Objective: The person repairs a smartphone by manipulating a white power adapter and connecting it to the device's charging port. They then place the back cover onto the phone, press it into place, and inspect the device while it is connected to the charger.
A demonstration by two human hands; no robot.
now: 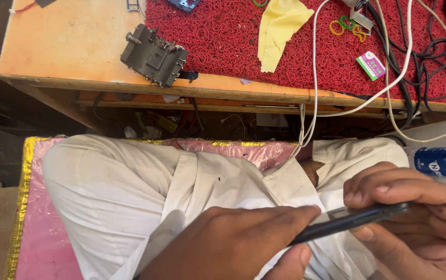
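A wooden desk (pixel 72 49) with an orange-toned top runs along the upper edge, half covered by a red looped mat (pixel 223 36). On the bare wood lies one grey metal part (pixel 154 55) with screws; on the mat lie a yellow cloth (pixel 280 28), a few coloured rubber bands (pixel 347 27), one small green-and-pink box (pixel 371 65) and tangled black and white cables (pixel 415 57). Below, white-clothed legs rest on a pink, gold-edged cushion (pixel 36 218). One slim black phone (pixel 350 222) is held edge-on above the lap: the left hand (pixel 233 243) grips its near end, the right hand (pixel 415 218) clasps the far end. One plastic bottle (pixel 441 162) lies beside.
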